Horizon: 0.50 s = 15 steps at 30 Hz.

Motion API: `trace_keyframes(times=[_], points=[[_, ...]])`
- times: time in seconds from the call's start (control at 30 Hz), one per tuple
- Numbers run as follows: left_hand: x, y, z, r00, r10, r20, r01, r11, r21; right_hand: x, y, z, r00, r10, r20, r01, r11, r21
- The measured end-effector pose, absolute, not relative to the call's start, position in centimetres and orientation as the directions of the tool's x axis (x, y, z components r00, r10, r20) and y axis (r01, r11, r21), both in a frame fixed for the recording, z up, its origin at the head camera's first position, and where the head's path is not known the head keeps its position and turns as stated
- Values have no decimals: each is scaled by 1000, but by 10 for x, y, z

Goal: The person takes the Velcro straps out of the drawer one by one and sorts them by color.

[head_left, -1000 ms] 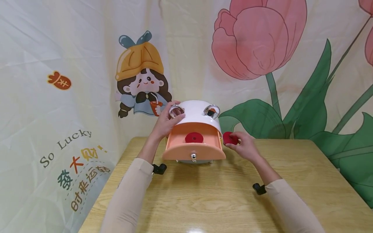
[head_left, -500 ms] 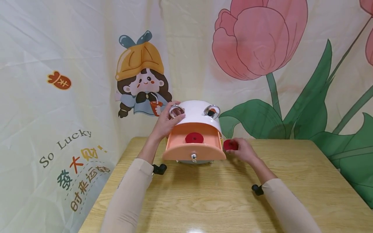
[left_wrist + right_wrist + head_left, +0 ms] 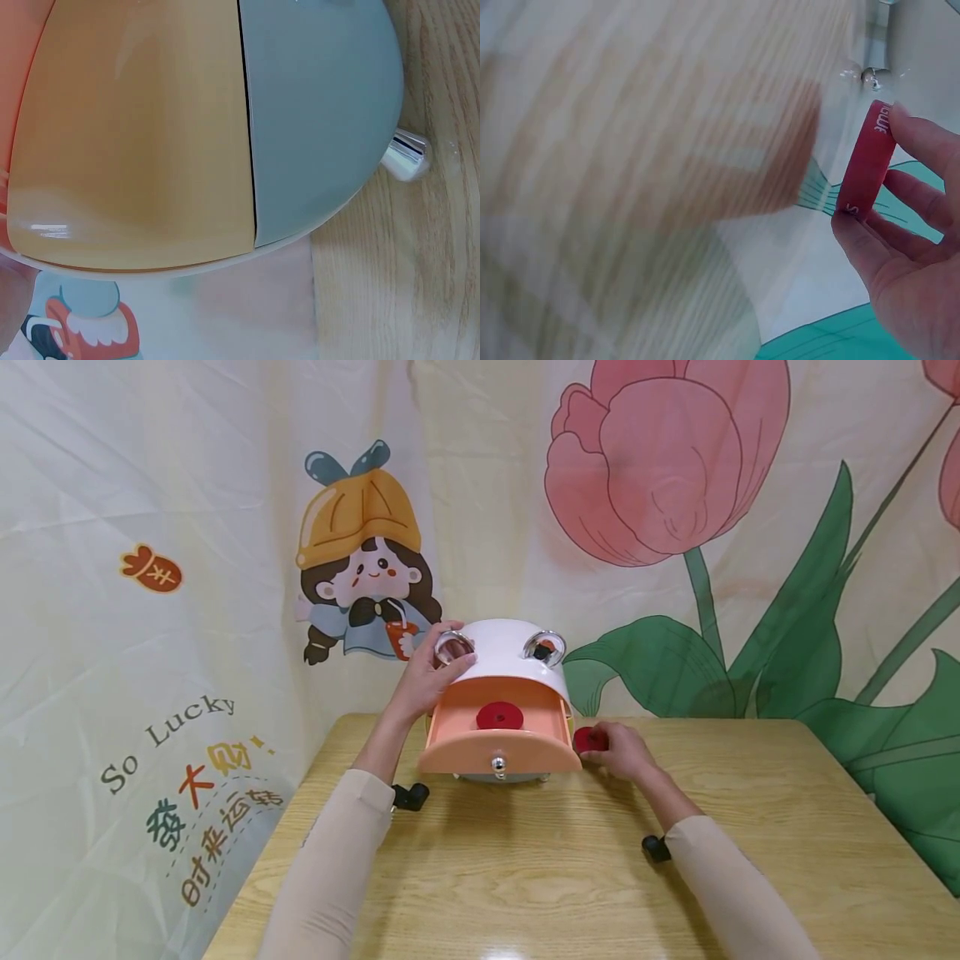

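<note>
A white-topped drawer box (image 3: 504,647) with two silver rings stands at the back of the table. My left hand (image 3: 429,672) grips its upper left corner by one ring, thumb on the white top. The orange drawer (image 3: 461,753) is pulled out, and a red disc (image 3: 499,716) with a small centre hole sits in it. Right of the box, my right hand (image 3: 628,752) pinches a second red disc (image 3: 589,740), low by the tabletop. In the right wrist view white lettering shows on this disc's rim (image 3: 866,157). Yellow (image 3: 135,135) and grey-blue (image 3: 322,112) drawer fronts fill the left wrist view.
The wooden table (image 3: 510,860) runs up to a printed curtain (image 3: 480,527) right behind the box. A silver knob (image 3: 498,765) sticks out from the open drawer's front. Black wrist mounts (image 3: 410,795) hang below both forearms.
My right hand has lowered the red disc beside the box, down toward the tabletop and slightly nearer. The left hand, box and drawer have stayed still.
</note>
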<state>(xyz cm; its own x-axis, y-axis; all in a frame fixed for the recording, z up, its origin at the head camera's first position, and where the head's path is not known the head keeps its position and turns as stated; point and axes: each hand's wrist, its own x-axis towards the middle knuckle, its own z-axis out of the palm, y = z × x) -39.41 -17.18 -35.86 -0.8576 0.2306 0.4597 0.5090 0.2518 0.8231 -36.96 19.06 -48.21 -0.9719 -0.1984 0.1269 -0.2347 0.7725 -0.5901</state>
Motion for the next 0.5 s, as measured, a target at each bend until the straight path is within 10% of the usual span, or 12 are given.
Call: trace_keyframes(times=[0.5], points=[[-396,-172,-360,-856,226,464,511,242,825,-370,186,-489,-970,-214,116,-242,810,-533]])
